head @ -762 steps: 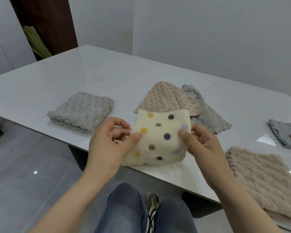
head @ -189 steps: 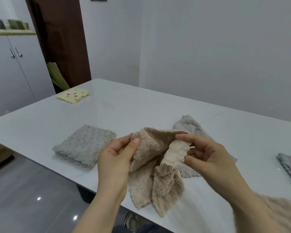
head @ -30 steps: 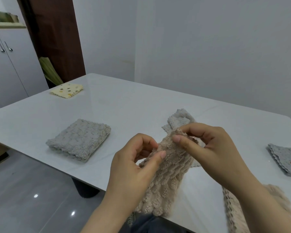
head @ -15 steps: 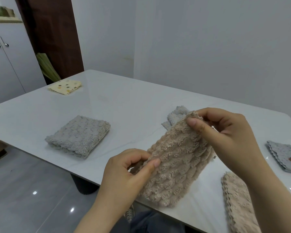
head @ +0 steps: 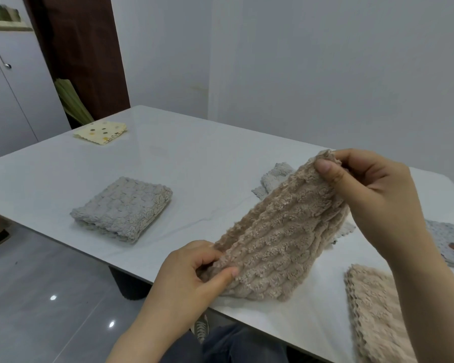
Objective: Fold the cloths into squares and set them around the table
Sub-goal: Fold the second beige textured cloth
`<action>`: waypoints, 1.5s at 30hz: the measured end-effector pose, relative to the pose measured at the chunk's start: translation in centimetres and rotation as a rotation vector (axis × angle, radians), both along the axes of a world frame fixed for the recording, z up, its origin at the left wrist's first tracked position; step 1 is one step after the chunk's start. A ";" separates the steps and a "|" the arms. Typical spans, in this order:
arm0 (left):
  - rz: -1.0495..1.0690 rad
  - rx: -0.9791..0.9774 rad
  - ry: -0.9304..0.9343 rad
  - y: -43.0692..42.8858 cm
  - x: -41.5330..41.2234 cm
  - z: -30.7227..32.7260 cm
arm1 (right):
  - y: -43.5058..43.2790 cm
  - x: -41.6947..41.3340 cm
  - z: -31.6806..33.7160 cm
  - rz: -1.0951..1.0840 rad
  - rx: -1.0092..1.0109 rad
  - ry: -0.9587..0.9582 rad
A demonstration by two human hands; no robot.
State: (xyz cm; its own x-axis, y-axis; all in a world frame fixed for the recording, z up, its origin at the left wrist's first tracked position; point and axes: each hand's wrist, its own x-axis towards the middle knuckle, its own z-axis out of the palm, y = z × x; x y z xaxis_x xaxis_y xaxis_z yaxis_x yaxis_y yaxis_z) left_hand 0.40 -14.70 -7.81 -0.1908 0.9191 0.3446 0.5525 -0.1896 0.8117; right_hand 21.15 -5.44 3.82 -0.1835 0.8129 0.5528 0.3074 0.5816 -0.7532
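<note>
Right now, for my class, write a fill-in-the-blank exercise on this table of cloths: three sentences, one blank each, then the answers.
1. The raised cloth, pinched by the left hand and the right hand, is ____ in colour.
2. The yellow cloth at the far corner of the table is patterned with ____.
3. The folded grey cloth lies to the ____ of the raised cloth.
Answers: beige; dots; left.

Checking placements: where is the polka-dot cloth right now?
In the head view, the polka-dot cloth lies at the far left corner of the table, well beyond the folded grey cloth.
</note>
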 end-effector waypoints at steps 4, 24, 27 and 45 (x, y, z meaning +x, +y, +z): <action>0.008 0.023 0.027 0.1 -0.7 -0.3 | 0.4 0.6 0.0 -0.032 0.022 0.009; 0.143 -0.149 0.055 2.4 -5.5 1.4 | 1.7 2.8 -7.8 -0.229 -0.151 -0.029; 0.161 -0.141 -0.004 2.5 -5.6 0.6 | 1.8 3.1 -8.4 -0.247 -0.179 -0.036; 0.265 -0.269 -0.634 3.0 -6.2 -0.5 | 2.3 3.2 -8.6 -0.274 -0.177 -0.007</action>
